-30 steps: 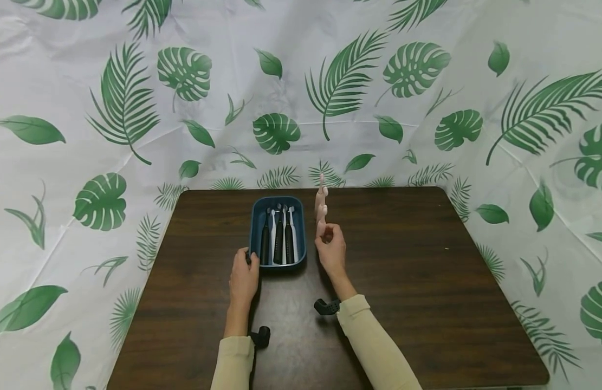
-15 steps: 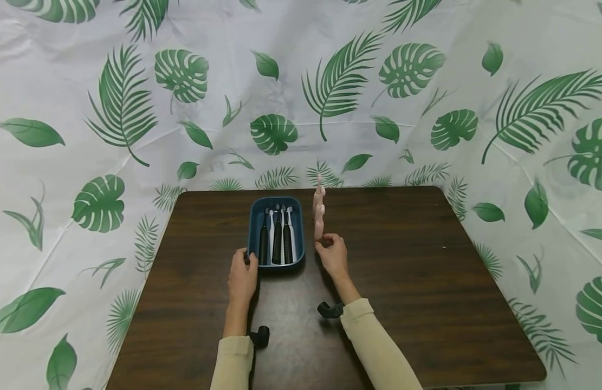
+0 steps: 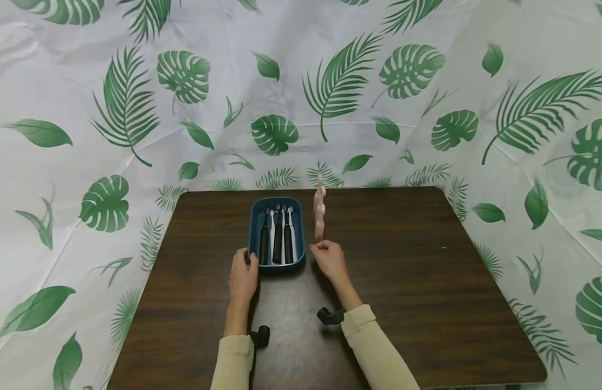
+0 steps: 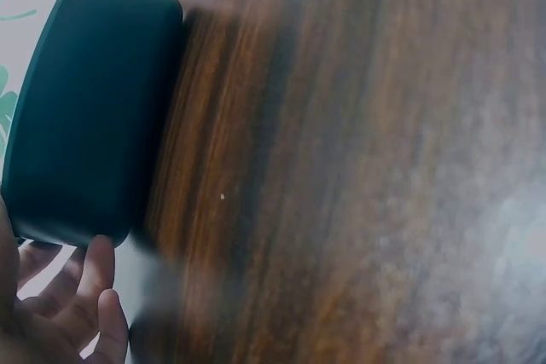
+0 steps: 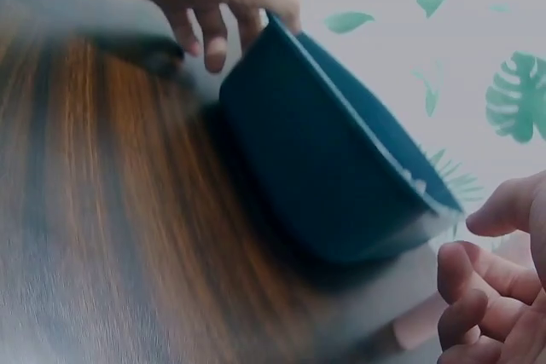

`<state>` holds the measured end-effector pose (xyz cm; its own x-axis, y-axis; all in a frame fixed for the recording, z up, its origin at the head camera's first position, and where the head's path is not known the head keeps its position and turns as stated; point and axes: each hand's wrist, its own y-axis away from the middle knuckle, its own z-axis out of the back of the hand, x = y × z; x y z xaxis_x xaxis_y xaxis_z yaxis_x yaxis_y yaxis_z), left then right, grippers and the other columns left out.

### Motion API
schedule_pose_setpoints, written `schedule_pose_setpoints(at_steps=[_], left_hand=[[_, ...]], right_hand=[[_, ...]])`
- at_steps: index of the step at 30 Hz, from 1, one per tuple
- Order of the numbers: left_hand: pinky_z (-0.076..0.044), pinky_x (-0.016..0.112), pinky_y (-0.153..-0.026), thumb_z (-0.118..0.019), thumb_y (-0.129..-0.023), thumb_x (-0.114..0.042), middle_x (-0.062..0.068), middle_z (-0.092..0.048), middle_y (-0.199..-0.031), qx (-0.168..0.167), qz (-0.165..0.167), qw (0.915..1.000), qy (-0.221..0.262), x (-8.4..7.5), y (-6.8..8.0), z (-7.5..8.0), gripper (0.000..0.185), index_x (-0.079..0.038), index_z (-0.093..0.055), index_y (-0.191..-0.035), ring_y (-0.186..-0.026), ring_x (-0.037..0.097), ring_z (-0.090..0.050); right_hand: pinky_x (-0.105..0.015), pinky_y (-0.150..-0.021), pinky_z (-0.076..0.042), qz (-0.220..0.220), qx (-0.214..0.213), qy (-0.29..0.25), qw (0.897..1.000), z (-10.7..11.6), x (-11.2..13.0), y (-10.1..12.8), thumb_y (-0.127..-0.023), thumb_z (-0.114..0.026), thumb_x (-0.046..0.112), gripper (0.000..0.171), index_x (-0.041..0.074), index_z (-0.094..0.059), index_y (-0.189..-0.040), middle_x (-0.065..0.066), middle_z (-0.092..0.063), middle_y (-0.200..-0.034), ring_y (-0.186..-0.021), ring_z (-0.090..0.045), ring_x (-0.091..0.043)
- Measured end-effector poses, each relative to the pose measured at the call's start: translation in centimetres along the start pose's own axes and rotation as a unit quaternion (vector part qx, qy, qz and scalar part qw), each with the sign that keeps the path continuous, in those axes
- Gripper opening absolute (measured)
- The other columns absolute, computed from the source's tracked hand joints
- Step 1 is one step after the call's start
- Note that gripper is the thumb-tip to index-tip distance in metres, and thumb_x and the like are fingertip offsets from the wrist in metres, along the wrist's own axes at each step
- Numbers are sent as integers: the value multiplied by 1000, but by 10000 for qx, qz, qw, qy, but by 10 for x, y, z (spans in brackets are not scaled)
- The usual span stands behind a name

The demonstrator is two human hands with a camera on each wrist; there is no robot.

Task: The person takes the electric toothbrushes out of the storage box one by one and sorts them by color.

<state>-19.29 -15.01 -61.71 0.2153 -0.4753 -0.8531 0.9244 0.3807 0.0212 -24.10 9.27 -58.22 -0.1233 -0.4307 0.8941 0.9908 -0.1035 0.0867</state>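
Note:
A dark blue bin [image 3: 252, 230] stands on the table, holding several slim black and white toothbrushes [image 3: 278, 238] side by side, heads away from me. My left hand [image 3: 243, 276] holds the bin's near left corner, thumb at the rim and fingers against the outer wall; in the left wrist view those fingers [image 4: 100, 263] touch its lower end. To the bin's right, a row of pink pieces with rounded white knobs [image 3: 319, 214] reaches away from me; their kind is unclear. Just short of its near end is my right hand [image 3: 331, 262], fingers loosely bent and nothing between them.
The brown wood-grain table [image 3: 403, 303] spreads out to both sides of my arms. A white sheet [image 3: 281, 70] printed with green leaves hangs behind and around it. Each wrist wears a black camera [image 3: 260, 336]. A tiny pale speck [image 3: 444, 247] lies on the right.
My right hand has drawn back from the near end of the pink row, toward me and slightly left. My left hand and the bin stay in place.

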Motion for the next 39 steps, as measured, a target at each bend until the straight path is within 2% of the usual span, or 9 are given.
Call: schedule_pose_setpoints(at_steps=[6,11,19,23,27,29,32,35,39], left_hand=[[-51,61,-96,-50,-112,-38,14,-65,-135,59,-92,9999,-106,-2,-1,-2,44,-12,-56,-147,-117,35,-66],[-50,63,-98,-50,-112,-38,14,-65,-137,87,-169,9998,-116,-5,0,-2,45,-11,-55,-147,-120,36,-66],[-50,62,-97,-50,-112,-37,14,-65,-136,12,-143,9998,-131,-4,0,0,42,-11,-56,-145,-119,36,-67],[-50,63,-98,-50,-112,-37,15,-65,-136,-18,-143,9997,-219,-3,0,2,43,-10,-57,-145,-119,37,-67],[-50,64,-99,-50,-112,-36,16,-65,-137,-46,-169,9995,-267,-2,1,3,43,-9,-56,-145,-118,38,-67],[-50,64,-98,-50,-111,-35,17,-66,-136,-90,-208,9993,-288,-2,0,2,43,-8,-57,-144,-116,38,-67],[-51,65,-94,-51,-110,-33,17,-68,-132,-188,-307,9987,-366,-1,0,2,43,-6,-59,-142,-112,37,-69],[-51,65,-93,-51,-109,-33,17,-68,-131,-204,-337,9985,-370,-1,-1,1,42,-6,-60,-141,-111,37,-69],[-52,64,-95,-52,-110,-34,16,-67,-134,-102,-239,9993,-279,-3,0,3,43,-8,-58,-144,-114,37,-69]], right_hand=[[-28,-65,-49,283,222,-38,9993,-3,17,6,-99,-72,26,22,6,-80,-95,-2,-75,-74,-66,-63,-11],[-28,-68,-52,613,352,63,9975,-8,29,7,-100,-72,22,18,6,-79,-102,-6,-77,-84,-69,-65,-11],[-41,-81,-59,1264,546,745,9877,-25,43,1,-101,-69,16,24,3,-78,-119,-8,-80,-103,-86,-71,-19],[-41,-82,-59,1461,507,1459,9771,-34,49,-4,-104,-64,12,28,2,-76,-127,-11,-80,-112,-84,-70,-20],[-41,-75,-57,1454,663,1984,9670,-41,56,-7,-104,-64,10,28,1,-75,-128,-13,-79,-113,-79,-68,-22],[-44,-76,-58,1333,789,2100,9654,-44,60,-8,-104,-66,12,29,1,-73,-130,-14,-78,-114,-83,-70,-26],[-50,-86,-59,1122,954,2277,9625,-48,64,-10,-105,-67,17,37,2,-68,-139,-17,-74,-128,-102,-74,-33],[-54,-97,-58,983,1020,2415,9600,-53,66,-12,-106,-66,19,48,2,-59,-151,-20,-67,-143,-119,-71,-38],[-54,-95,-58,986,1002,2604,9552,-58,68,-16,-106,-65,16,42,-1,-62,-145,-20,-68,-133,-115,-70,-37]])
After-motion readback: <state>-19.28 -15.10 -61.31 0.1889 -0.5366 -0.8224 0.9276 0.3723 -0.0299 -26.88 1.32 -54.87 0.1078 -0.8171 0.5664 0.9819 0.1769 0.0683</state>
